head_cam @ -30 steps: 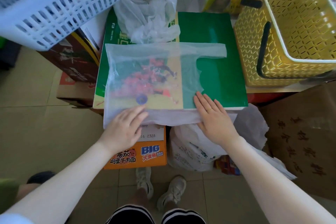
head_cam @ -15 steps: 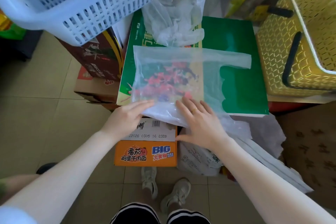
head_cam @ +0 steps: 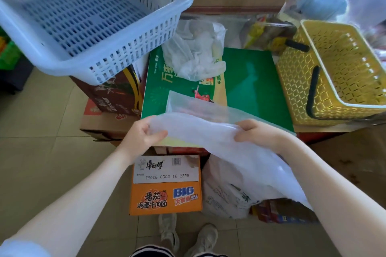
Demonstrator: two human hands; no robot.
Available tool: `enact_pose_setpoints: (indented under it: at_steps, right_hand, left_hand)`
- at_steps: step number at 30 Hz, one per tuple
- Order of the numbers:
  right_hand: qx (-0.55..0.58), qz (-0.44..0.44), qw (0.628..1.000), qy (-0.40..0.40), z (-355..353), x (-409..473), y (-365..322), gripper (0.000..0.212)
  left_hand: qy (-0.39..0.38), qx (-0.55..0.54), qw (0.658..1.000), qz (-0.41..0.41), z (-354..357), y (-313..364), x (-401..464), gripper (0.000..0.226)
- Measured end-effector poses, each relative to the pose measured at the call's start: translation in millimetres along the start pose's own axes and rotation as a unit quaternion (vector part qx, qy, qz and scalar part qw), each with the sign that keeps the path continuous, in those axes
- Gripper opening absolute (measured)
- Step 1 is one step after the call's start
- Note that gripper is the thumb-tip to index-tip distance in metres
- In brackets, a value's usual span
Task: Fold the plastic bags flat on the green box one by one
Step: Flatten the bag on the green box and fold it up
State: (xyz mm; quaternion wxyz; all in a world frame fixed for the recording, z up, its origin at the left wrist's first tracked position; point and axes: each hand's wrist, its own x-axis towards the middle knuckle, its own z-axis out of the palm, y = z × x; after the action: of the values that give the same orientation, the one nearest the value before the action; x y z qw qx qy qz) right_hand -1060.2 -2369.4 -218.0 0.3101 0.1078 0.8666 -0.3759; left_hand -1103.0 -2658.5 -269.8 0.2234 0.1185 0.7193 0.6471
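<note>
Two hands hold one thin clear bag [head_cam: 208,129] over the near edge of the green box [head_cam: 254,89]. Your left hand [head_cam: 144,135] pinches the bag's left end with thumb and curled fingers. Your right hand [head_cam: 252,133] grips the right side, fingers curled round the plastic. The bag's near part is lifted, and its far edge lies on the box. A loose part hangs down past your right arm. A crumpled bag [head_cam: 194,52] sits at the back of the box, well apart from your hands. A blue basket [head_cam: 87,16] sits up on the left and a yellow basket [head_cam: 334,69] stands just beside the box on the right. An orange box [head_cam: 165,196] is on the floor, near your shoes [head_cam: 188,236]
</note>
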Motion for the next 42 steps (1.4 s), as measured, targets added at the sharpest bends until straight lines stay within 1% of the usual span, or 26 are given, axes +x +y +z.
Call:
enact_pose_setpoints:
  at_steps: [1,3,4,6,7,8,10,12,15,18,20,22,24,25,27,28,29,31,32,33,34,35,36,38,40,42]
  right_hand:
    - [-0.001,0.006,1.000,0.020,-5.1,5.5,2.5,0.018]
    - [-0.051,0.025,0.996,0.068,-12.3,17.6,7.1,0.014]
    - [-0.088,0.036,0.991,0.092,-13.8,23.8,8.7,0.015]
    - [-0.152,0.051,0.978,0.134,-12.6,35.4,10.3,0.017]
    - [-0.184,0.060,0.969,0.153,-10.0,40.9,11.0,0.017]
    - [-0.225,0.065,0.957,0.174,-6.6,46.4,11.6,0.017]
    - [-0.299,0.052,0.930,0.209,2.9,58.1,14.6,0.018]
    - [-0.341,0.020,0.910,0.236,13.3,67.8,16.9,0.025]
    - [-0.365,-0.052,0.882,0.295,20.3,80.6,20.4,0.029]
    - [-0.375,-0.066,0.882,0.278,14.9,91.3,19.6,0.023]
    - [-0.400,-0.077,0.876,0.258,14.1,96.9,15.7,0.027]
    - [-0.444,-0.117,0.844,0.277,15.1,100.0,9.1,0.034]
    - [-0.450,-0.154,0.833,0.284,17.5,101.5,3.7,0.037]
    - [-0.440,-0.170,0.842,0.261,18.9,103.0,2.1,0.038]
    - [-0.378,-0.182,0.878,0.231,18.9,106.8,-2.1,0.037]
    - [-0.351,-0.178,0.893,0.217,18.5,109.2,-3.8,0.034]
    - [-0.335,-0.172,0.901,0.215,18.0,112.2,-4.6,0.033]
    - [-0.323,-0.160,0.908,0.214,18.5,118.6,-7.7,0.032]
    - [-0.328,-0.149,0.909,0.209,19.0,121.2,-9.5,0.032]
    - [-0.334,-0.140,0.909,0.206,19.8,123.6,-10.6,0.033]
    - [-0.337,-0.134,0.909,0.206,20.3,126.2,-10.5,0.033]
    - [-0.336,-0.127,0.910,0.206,21.1,128.4,-9.9,0.033]
    - [-0.331,-0.121,0.913,0.205,21.5,129.8,-9.2,0.033]
    - [-0.319,-0.113,0.918,0.208,21.3,129.5,-7.8,0.032]
    - [-0.322,-0.095,0.916,0.220,18.5,126.3,-3.5,0.033]
    - [-0.342,-0.072,0.907,0.235,15.3,121.5,4.5,0.034]
  left_hand:
    - [-0.022,-0.008,1.000,-0.009,-2.1,-0.2,5.8,0.029]
    - [-0.035,0.037,0.998,-0.030,-3.8,-3.6,19.1,0.025]
    - [-0.018,0.086,0.995,-0.038,-3.3,-5.6,26.3,0.021]
    - [0.029,0.201,0.979,-0.038,-0.4,-7.5,40.5,0.009]
    - [0.041,0.243,0.968,-0.042,2.4,-8.0,46.1,0.008]
    - [0.052,0.270,0.960,-0.050,5.6,-9.3,50.5,0.018]
    - [0.081,0.279,0.954,-0.067,12.0,-9.7,56.4,0.034]
    - [0.109,0.296,0.947,-0.065,15.9,-11.1,60.7,0.041]
    - [0.120,0.352,0.927,-0.051,14.4,-12.6,66.1,0.041]
    - [0.109,0.405,0.908,-0.023,5.1,-15.0,68.9,0.042]
    - [0.103,0.441,0.892,-0.005,-2.8,-18.1,68.0,0.041]
    - [0.107,0.460,0.881,0.006,-11.5,-23.3,66.0,0.031]
    - [0.109,0.472,0.875,0.011,-18.6,-26.8,64.9,0.014]
    - [0.109,0.477,0.872,0.001,-21.2,-27.1,64.5,0.005]
    - [0.132,0.496,0.858,-0.011,-23.4,-28.4,65.1,0.033]
    - [0.150,0.511,0.846,0.007,-22.2,-27.6,65.4,0.046]
    - [0.169,0.525,0.833,0.044,-19.3,-26.7,65.7,0.053]
    - [0.163,0.546,0.812,0.127,-8.2,-25.0,66.8,0.052]
    - [0.141,0.552,0.807,0.155,-0.7,-26.5,69.4,0.049]
    - [0.116,0.552,0.809,0.167,6.8,-29.1,73.9,0.045]
    - [0.090,0.549,0.816,0.154,13.5,-30.8,79.4,0.045]
    - [0.065,0.548,0.824,0.126,18.8,-32.4,85.1,0.050]
    - [0.042,0.551,0.829,0.089,22.7,-32.9,89.6,0.061]
    - [0.013,0.575,0.817,0.031,25.5,-37.9,94.6,0.080]
    - [0.007,0.602,0.798,0.028,23.8,-45.8,94.7,0.085]
    - [0.002,0.618,0.786,0.025,21.7,-47.9,92.7,0.086]
